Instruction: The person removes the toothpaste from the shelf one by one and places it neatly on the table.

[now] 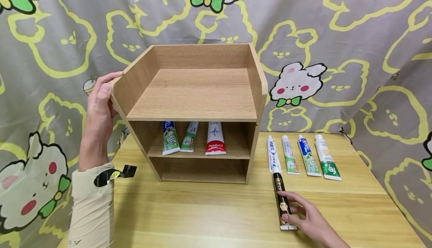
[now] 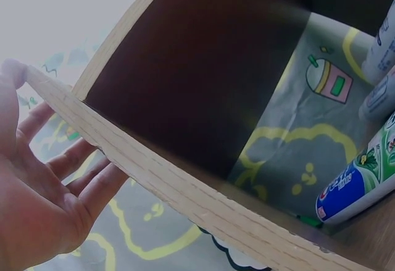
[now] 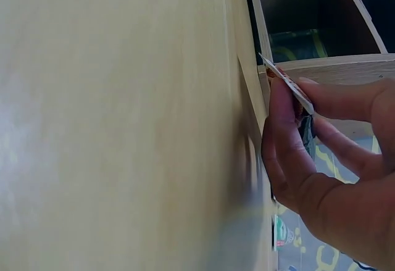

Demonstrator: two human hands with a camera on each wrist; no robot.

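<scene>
A small wooden shelf unit (image 1: 192, 94) stands on the table. My left hand (image 1: 98, 124) grips the upper front edge of its left side panel, thumb and fingers about the board in the left wrist view. On the middle shelf lie 3 toothpaste tubes: a blue-green one (image 1: 170, 139), a green-white one (image 1: 190, 139) and a red-white Colgate one (image 1: 215, 143). Right of the unit, my right hand (image 1: 310, 218) pinches a black toothpaste tube (image 1: 282, 199) near its flat end. In the right wrist view, thumb and fingers press that flat end (image 3: 293, 89) from both sides.
Several more tubes lie in a row on the table (image 1: 202, 210) right of the unit, from a blue-white one (image 1: 273, 156) to a green-white one (image 1: 326, 158). The black tube's cap reaches the row's left tube. A patterned curtain (image 1: 297, 23) hangs behind.
</scene>
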